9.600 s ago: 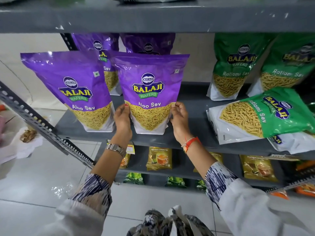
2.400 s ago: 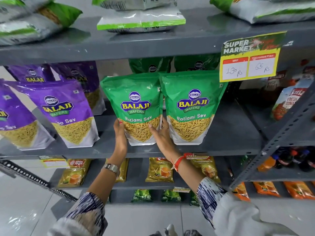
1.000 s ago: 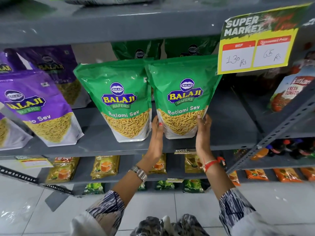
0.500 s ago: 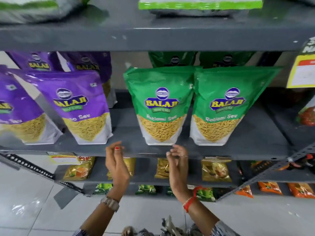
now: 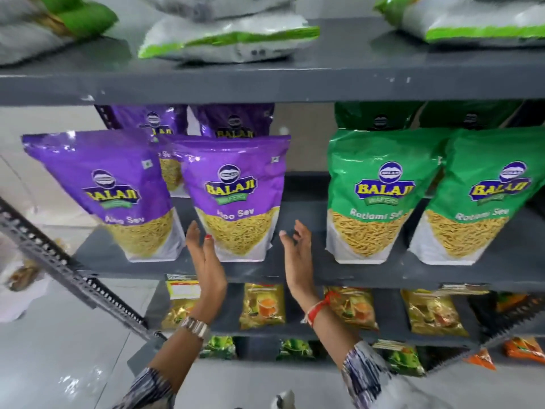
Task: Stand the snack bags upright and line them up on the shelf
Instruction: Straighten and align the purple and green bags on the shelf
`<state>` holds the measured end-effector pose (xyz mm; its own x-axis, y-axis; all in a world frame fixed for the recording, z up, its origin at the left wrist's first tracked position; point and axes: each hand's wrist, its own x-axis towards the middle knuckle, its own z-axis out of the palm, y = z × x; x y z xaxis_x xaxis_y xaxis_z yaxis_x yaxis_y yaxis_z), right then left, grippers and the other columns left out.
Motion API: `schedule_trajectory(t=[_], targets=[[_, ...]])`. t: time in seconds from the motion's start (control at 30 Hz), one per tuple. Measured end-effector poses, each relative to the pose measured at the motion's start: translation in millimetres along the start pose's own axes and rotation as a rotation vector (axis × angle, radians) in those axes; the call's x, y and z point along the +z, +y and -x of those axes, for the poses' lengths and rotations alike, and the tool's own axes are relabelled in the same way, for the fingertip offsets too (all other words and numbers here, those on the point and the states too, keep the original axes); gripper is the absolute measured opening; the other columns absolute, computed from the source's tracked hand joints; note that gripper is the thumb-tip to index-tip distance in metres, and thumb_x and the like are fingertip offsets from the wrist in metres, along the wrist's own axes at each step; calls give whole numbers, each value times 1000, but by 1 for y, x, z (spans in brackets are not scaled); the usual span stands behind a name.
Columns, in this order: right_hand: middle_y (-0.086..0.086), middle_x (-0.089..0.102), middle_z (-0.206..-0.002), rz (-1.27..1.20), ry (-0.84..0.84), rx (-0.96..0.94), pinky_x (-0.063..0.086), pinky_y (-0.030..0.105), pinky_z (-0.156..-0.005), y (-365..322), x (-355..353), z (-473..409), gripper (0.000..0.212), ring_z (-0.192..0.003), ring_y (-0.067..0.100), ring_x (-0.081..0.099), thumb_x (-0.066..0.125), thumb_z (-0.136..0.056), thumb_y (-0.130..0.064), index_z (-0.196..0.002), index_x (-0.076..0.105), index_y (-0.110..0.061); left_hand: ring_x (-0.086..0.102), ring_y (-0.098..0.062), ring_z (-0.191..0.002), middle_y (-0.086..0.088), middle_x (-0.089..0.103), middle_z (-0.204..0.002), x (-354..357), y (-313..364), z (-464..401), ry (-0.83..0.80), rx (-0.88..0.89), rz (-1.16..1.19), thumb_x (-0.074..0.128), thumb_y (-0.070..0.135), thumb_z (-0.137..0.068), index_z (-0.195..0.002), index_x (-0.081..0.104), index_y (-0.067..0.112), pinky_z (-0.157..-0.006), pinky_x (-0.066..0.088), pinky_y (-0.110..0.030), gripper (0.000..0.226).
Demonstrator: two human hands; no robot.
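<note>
Head view, looking forward and down at a grey metal shelf point(image 5: 295, 273). Four snack bags stand upright along its front edge. Taking the second purple Aloo Sev bag point(image 5: 233, 199) as landmark: a first purple Aloo Sev bag point(image 5: 109, 196) stands just beside it to the left, their upper corners overlapping; a green Ratlami Sev bag point(image 5: 380, 196) stands to its right across a bare gap of shelf; a further green Ratlami Sev bag point(image 5: 477, 199) stands beyond that, touching the first green one. Behind the landmark bag, two more purple bags point(image 5: 236, 122) show in the back row, and behind the green pair two dark green bags point(image 5: 380, 116) are partly visible.

The left hand point(image 5: 206, 261), fingers extended and spread, is raised at the lower left corner of the landmark bag, fingertips overlapping its edge; whether they touch it cannot be told. The right hand point(image 5: 298, 255), open with fingers loosely spread, is raised just right of the same bag's lower right corner, apart from it and holding nothing. A metal watch point(image 5: 196, 326) circles the left wrist; a red thread band point(image 5: 318, 308) circles the right.

Above the landmark bag, white-and-green pouches point(image 5: 230, 39) lie flat on the upper shelf. Below it, yellow packets point(image 5: 262, 305) stand on the lower shelf.
</note>
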<state>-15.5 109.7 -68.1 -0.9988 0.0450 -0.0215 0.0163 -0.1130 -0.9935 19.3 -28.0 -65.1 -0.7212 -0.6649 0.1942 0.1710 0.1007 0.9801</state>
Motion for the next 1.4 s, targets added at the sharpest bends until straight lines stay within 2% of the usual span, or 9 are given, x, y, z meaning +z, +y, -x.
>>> schedule_trajectory(t=[0.23,0.4,0.5,0.7,0.87,0.97,1.13,1.27,1.4], targets=[[5,45,-140,-49,-108,147,39,26,-96,0,31,-13,59,-118,13,48,50,-89,-40,-140,32,-17,39,-27,-134,-15,39,-146,-13,-8,-37,-181,-123,113,43,59,-81,-139,33,13,-112,33,-50,75],[9,57,-131,-46,-153,158,45,45,-104,8,45,-13,62,-119,22,56,51,-79,-50,-131,43,-18,45,-21,-130,-10,43,-144,-21,-12,-43,-256,-170,171,44,67,-77,-139,31,15,-109,38,-47,82],[7,58,-128,-16,-148,145,44,51,-104,13,45,-13,62,-118,21,56,54,-76,-57,-127,45,-22,59,2,-108,4,55,-126,-23,-15,-47,-287,-180,194,49,78,-64,-132,36,19,-88,53,-21,91],[-3,57,-117,-61,-197,123,51,34,-93,15,54,-14,46,-114,16,57,50,-85,-47,-125,39,-25,52,-16,-118,1,52,-127,-31,-15,-55,-271,-211,194,27,38,-96,-136,33,18,-93,51,-28,45],[-8,58,-112,-51,-211,100,49,22,-81,16,56,-12,32,-105,8,58,44,-94,-38,-123,38,-27,58,0,-109,8,56,-124,-39,-15,-56,-278,-232,176,44,71,-72,-140,33,20,-92,52,-25,86],[-3,57,-120,-59,-187,77,49,26,-87,15,55,-11,36,-112,13,57,49,-91,-43,-122,41,-29,57,-1,-110,7,55,-123,-38,-10,-51,-285,-217,160,32,48,-91,-138,35,17,-94,51,-24,56],[-24,46,-108,-6,154,-303,47,24,-87,13,68,31,21,-110,17,52,58,-87,-28,-103,53,-40,56,-19,-100,-5,58,-108,-74,-9,-29,90,3,31,39,26,-90,-107,55,26,-83,46,-31,23],[-4,55,-107,131,-136,-461,45,23,-87,9,104,55,23,-101,14,55,54,-87,-27,-109,54,-21,48,-6,-89,1,52,-99,-120,-2,-59,423,97,86,38,13,-87,-109,48,4,-77,40,-12,27],[11,50,-132,162,-502,-176,43,18,-97,5,154,54,48,-115,13,50,53,-86,-27,-130,46,-11,35,-14,-130,-11,33,-147,-153,-11,-103,353,-127,83,31,24,-96,-139,30,11,-105,29,-17,45]])
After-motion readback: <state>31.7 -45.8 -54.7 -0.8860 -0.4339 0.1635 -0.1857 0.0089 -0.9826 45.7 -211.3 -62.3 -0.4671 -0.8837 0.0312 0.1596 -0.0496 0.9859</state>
